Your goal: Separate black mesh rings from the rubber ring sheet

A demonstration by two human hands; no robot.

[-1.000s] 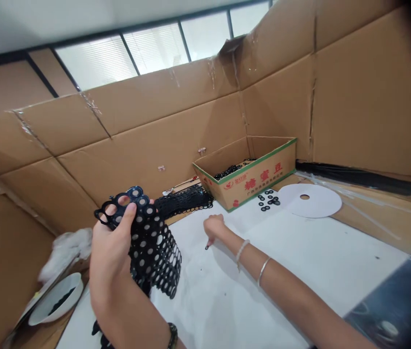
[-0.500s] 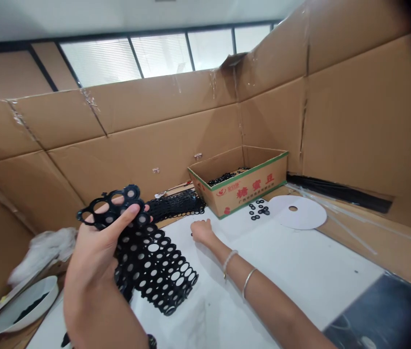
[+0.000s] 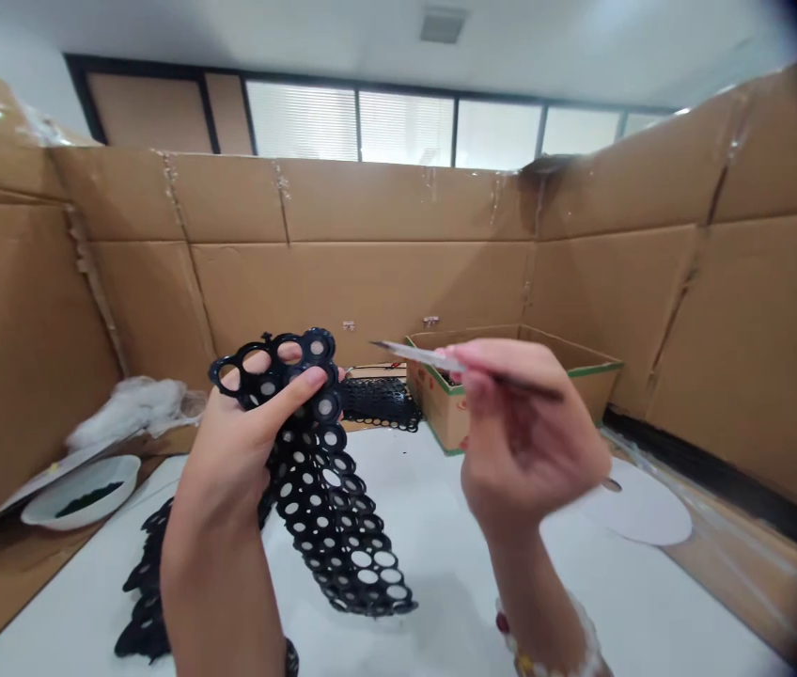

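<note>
My left hand is raised in front of me, closed on the top end of a black rubber sheet of joined rings; the thumb presses on its front. The sheet hangs down and its lower end curls onto the white tabletop. My right hand is raised to the right of the sheet, fingers pinched on a thin metal tool whose tip points left toward the sheet's upper rings. The two hands are apart.
Cardboard walls enclose the table. An open cardboard box stands at the back, with another black ring sheet beside it. A white disc lies right. A white bowl and white wadding sit left.
My right hand has come up from the tabletop near the box, now holding the thin tool beside the sheet. My head has turned, so the view faces the back wall squarely.
</note>
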